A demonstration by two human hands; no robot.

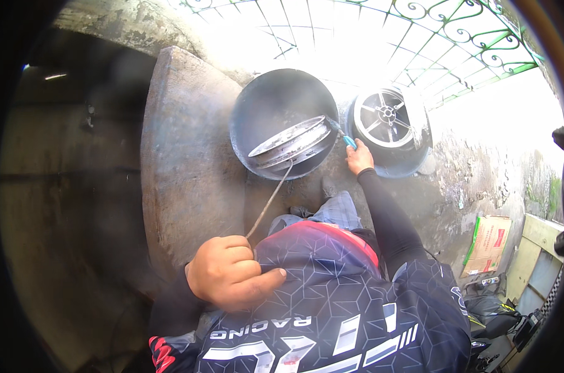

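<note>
My left hand (235, 273) is closed around the end of a thin metal rod (271, 198), close to my chest. The rod's far end meets the lower side of a silver wheel rim (294, 147). That rim is tilted inside the mouth of a dark blue drum (246, 112). My right hand (359, 158) reaches forward, gripping a brush (350, 142) by its teal handle. The brush's dark head meets the rim's upper right edge. What the rod's tip hooks onto is too small to tell.
Right of the drum, a spoked wheel rim (386, 115) rests on a second blue drum (407, 166). A curved concrete wall (188, 149) stands at the left. A flattened cardboard box (488, 244) leans at the right, and green metal grillwork (474, 37) spans the far side.
</note>
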